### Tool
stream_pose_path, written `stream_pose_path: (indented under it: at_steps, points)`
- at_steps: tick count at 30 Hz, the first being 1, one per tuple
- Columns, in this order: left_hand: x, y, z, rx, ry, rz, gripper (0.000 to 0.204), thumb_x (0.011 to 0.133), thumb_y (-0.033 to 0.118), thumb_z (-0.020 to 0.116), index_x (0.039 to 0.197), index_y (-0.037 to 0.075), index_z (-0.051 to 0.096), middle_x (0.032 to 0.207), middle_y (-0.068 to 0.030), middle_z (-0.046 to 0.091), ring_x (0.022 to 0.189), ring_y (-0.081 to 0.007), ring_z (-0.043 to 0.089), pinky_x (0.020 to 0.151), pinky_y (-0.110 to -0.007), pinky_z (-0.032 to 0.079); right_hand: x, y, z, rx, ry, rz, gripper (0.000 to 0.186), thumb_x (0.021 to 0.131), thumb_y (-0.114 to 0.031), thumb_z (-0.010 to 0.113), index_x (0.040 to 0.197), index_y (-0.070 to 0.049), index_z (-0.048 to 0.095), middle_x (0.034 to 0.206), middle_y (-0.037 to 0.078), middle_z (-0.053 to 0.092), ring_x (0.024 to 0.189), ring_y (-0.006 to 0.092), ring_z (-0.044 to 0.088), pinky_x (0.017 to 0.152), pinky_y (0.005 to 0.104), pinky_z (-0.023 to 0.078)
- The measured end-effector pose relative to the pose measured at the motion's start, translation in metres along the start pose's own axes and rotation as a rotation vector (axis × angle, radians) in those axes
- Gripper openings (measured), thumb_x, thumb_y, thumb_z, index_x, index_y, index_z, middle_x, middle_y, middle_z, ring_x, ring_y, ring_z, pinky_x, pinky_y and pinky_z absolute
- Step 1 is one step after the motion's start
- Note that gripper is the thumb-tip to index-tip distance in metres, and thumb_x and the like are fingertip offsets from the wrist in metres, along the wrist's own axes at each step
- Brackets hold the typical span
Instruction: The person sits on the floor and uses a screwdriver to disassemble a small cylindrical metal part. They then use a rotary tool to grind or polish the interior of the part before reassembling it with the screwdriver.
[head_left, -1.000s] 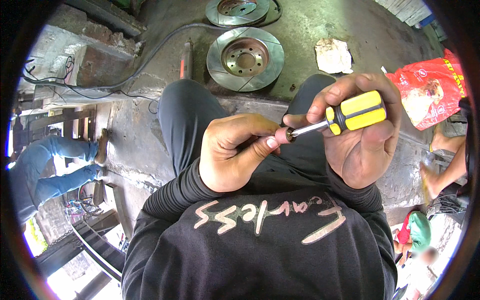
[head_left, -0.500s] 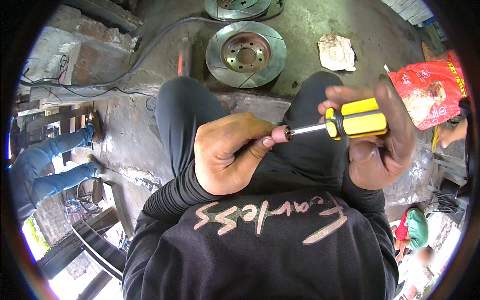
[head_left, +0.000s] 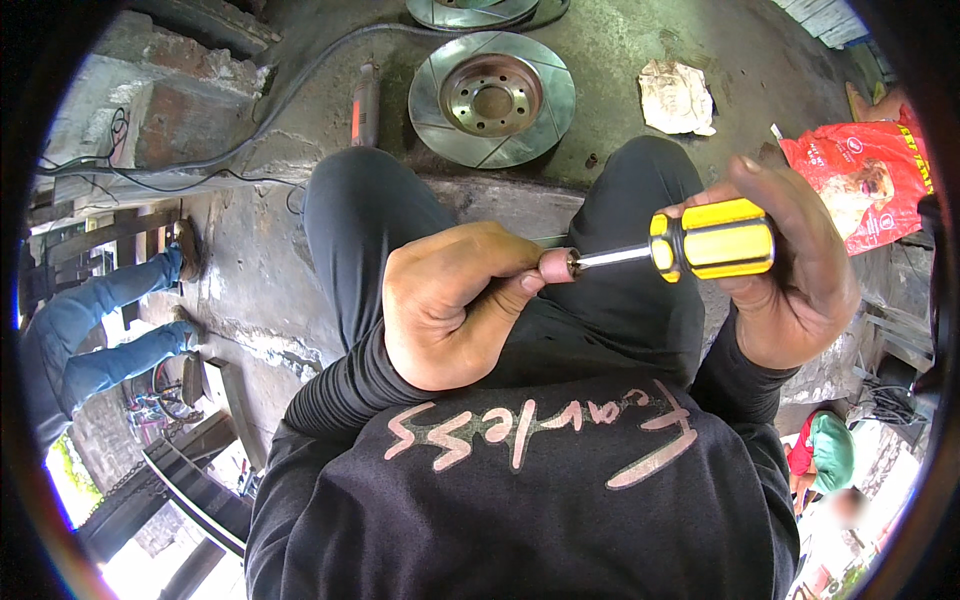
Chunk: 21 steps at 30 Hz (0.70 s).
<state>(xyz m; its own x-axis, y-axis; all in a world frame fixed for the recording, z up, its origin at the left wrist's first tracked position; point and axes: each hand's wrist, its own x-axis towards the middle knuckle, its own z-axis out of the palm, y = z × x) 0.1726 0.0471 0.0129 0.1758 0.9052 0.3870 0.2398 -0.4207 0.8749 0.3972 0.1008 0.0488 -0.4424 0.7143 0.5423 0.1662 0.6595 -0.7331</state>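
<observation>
Grey concrete floor [head_left: 620, 45] bears a grooved, round metal disc [head_left: 463, 108]. From afar, I see the left hand [head_left: 450, 305] pinch a small pink cylinder [head_left: 555, 265]; the right hand [head_left: 795, 285] loosely holds a yellow-and-black-handled steel screwdriver [head_left: 722, 240], tip at the cylinder's open end.

Two metal discs [head_left: 463, 108] — one screwdriver [head_left: 712, 240], one pink cylinder [head_left: 555, 265], one red bag [head_left: 875, 195].

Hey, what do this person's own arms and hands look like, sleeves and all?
Long black sleeves run down to the wrists; the left sleeve gathers in ridged folds. The left hand and right hand are ungloved.
</observation>
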Motion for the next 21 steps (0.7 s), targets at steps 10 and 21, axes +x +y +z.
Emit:
stream_pose_path:
  at_steps: [10, 21]
  points:
    - [0.000, -0.001, 0.000, 0.052, 0.004, 0.022, 0.010, 0.072, -0.008, 0.061, 0.080, -0.001, 0.060, 0.069, -0.0110, 0.063, 0.056, -0.0194, 0.059, 0.052, -0.025, 0.045, 0.002, 0.001, -0.007, -0.087, -0.037, 0.024, 0.058, 0.068, -0.037, 0.075, 0.100, 0.008, 0.057, 0.085, 0.015, 0.061, 0.071, 0.0166, 0.060, 0.064, 0.0245, 0.046]
    - [0.000, -0.001, 0.002, 0.185, 0.134, 0.151, 0.009, 0.071, -0.006, 0.064, 0.079, -0.001, 0.060, 0.067, -0.0092, 0.062, 0.051, -0.0183, 0.056, 0.048, -0.026, 0.043, -0.006, -0.007, 0.008, -0.079, 0.139, 0.293, 0.054, 0.072, -0.037, 0.072, 0.099, 0.008, 0.058, 0.085, 0.014, 0.061, 0.073, 0.0175, 0.061, 0.066, 0.0252, 0.047]
